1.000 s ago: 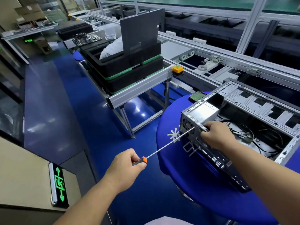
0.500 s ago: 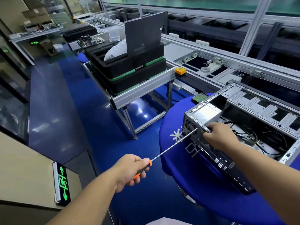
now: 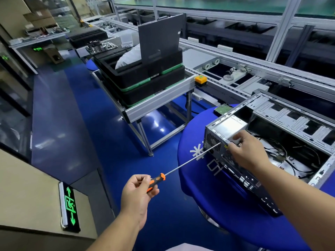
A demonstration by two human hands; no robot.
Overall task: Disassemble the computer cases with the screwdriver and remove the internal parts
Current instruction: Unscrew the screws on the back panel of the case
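A factory hall with a glossy blue floor and a long conveyor [image 3: 235, 57] running behind; black trays [image 3: 141, 78] are stacked on a metal stand. In front, a round blue counter [image 3: 208, 178] carries the open case [image 3: 272, 142], lying on its side with its long axis running away to the right and its rear panel turned toward the person. A silver power supply [image 3: 228, 127] sits in the near corner. The right hand [image 3: 246, 153] is the nearer one, resting on the case's top rear edge, fingers curled over it beside the supply. The left hand [image 3: 137, 191] is well apart, down and left, gripping the screwdriver [image 3: 181, 167] by its orange handle; the long shaft slants up and right, its tip meeting the rear panel just beside the right fingers, probably at a supply screw.
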